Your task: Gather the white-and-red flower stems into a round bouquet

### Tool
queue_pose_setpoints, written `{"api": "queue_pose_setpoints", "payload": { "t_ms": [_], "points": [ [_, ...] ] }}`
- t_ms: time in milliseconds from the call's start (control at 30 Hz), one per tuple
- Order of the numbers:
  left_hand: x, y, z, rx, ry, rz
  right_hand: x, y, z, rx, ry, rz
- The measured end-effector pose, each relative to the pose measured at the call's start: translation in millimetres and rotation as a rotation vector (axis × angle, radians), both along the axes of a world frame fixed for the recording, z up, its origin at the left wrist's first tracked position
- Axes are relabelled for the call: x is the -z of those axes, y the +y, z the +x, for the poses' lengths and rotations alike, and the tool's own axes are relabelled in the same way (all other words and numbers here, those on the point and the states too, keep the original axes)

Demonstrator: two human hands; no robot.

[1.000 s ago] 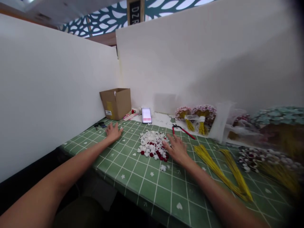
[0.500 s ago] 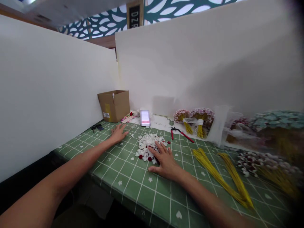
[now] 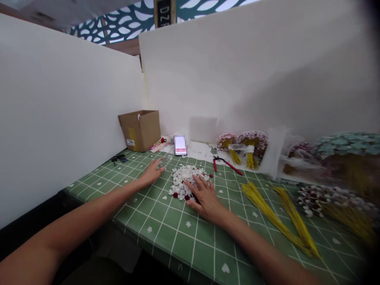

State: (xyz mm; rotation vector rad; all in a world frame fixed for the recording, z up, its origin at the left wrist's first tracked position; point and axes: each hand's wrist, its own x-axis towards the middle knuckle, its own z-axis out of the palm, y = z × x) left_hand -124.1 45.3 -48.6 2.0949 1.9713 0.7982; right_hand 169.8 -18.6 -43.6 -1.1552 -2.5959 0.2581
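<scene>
The petals [image 3: 184,176] are pressed by the flat, spread right hand [image 3: 204,198]; the grip of the left hand [image 3: 152,175], at 9 o'clock, cannot be told; the stems [image 3: 267,211] lie untouched.

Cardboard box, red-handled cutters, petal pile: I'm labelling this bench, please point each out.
cardboard box [image 3: 146,132], head view, on its front wall.
red-handled cutters [image 3: 233,169], head view, on the long red handle.
petal pile [image 3: 185,174], head view, on its white middle.
</scene>
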Motion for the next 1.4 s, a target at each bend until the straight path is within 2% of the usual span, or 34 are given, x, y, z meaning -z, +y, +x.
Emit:
{"api": "queue_pose_setpoints", "payload": {
  "t_ms": [67, 133, 200, 300, 400, 467, 533, 567, 633, 733, 800, 900, 1000, 1033, 1100, 1133, 1167, 1267, 1400],
  "points": [
    [-7.5, 6, 3, 0.088, 0.063, 0.017, 0.0, 1, 0, 0.04, 0.048, 0.039],
    [-15.7, 16, -1, 0.186, 0.144, -0.066, -0.7, 2, 0, 0.052, 0.085, 0.065],
    [-22.7, 29, -12, 0.204, 0.211, -0.18, -1.3, 3, 1, 0.057, 0.094, 0.07],
    [-27.6, 41, -28, 0.066, 0.237, -0.204, 0.5, 5, 1, 0.071, 0.08, 0.053],
    [-21.0, 38, -31, -0.123, 0.221, -0.139, 4.6, 7, 1, 0.095, 0.099, 0.05],
    [-11.5, 26, -20, -0.174, 0.199, -0.11, 6.1, 7, 0, 0.116, 0.119, 0.031],
    [-3.1, 12, -1, -0.124, 0.183, -0.139, 4.7, 7, 0, 0.133, 0.129, -0.007],
    [-1.1, 5, 11, -0.065, 0.169, -0.148, 2.9, 6, 0, 0.139, 0.131, -0.022],
    [-2.8, -3, 34, 0.147, 0.053, -0.149, -2.5, 4, 2, 0.1, 0.114, -0.035],
    [-15.5, -3, 60, 0.452, -0.049, -0.196, -10.0, 2, 5, -0.096, 0.013, -0.02],
    [-24.1, 2, 70, 0.543, -0.062, -0.19, -11.5, 4, 6, -0.134, -0.057, 0.015],
    [-28.7, -3, 84, 0.425, -0.065, -0.024, -9.7, 11, 9, 0.016, -0.043, 0.127],
    [-22.6, -29, 100, 0.365, 0.097, 0.105, -8.5, 19, 13, 0.14, 0.147, 0.203],
    [-19.2, -39, 106, 0.409, 0.19, 0.105, -8.7, 21, 14, 0.181, 0.228, 0.205],
    [-12.7, -55, 116, 0.641, 0.359, 0.094, -9.6, 23, 17, 0.263, 0.346, 0.197],
    [-10.1, -58, 119, 0.713, 0.414, 0.085, -10.1, 23, 17, 0.288, 0.373, 0.196],
    [-8.3, -58, 122, 0.718, 0.451, 0.087, -10.7, 22, 18, 0.302, 0.381, 0.198],
    [-8.0, -46, 125, 0.582, 0.512, 0.109, -14.0, 19, 17, 0.308, 0.383, 0.214],
    [-18.8, -38, 129, 0.545, 0.418, 0.189, -25.1, 11, 13, 0.283, 0.387, 0.261]
  ]
}}
